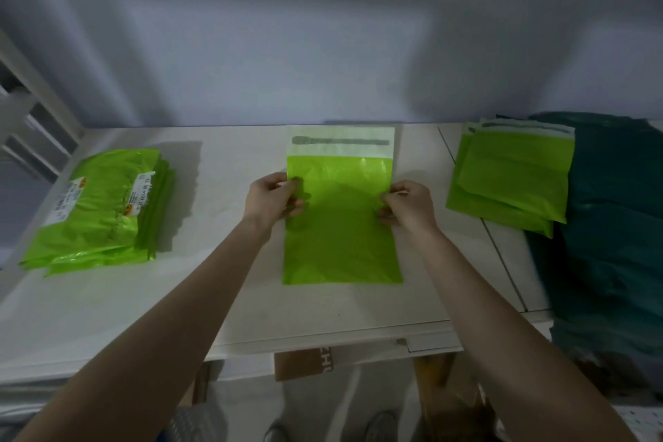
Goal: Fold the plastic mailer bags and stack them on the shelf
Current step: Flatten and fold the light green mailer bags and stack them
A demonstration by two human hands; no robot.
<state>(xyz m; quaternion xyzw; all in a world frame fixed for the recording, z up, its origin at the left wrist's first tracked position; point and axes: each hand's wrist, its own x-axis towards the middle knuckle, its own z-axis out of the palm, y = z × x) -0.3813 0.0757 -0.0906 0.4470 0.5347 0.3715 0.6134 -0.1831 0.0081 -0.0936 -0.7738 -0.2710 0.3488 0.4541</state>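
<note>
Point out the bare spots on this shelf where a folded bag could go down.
Bare shelf lies between the left stack and the middle bag, which both hands grip at its sides. A second strip runs along the near edge in front of that bag. The right end is crowded: a green pile overlaps dark teal bags.

Dim, cool-toned frame, soft overall. Light from above and to the right: stack of glossy lime-green plastic mailer bags (pixel 104 212) throws shadow left-to-right onto white shelf (pixel 229 298). Mild glare on its wrap. Wide-angle bowing at edges; floor below blurred.
</note>
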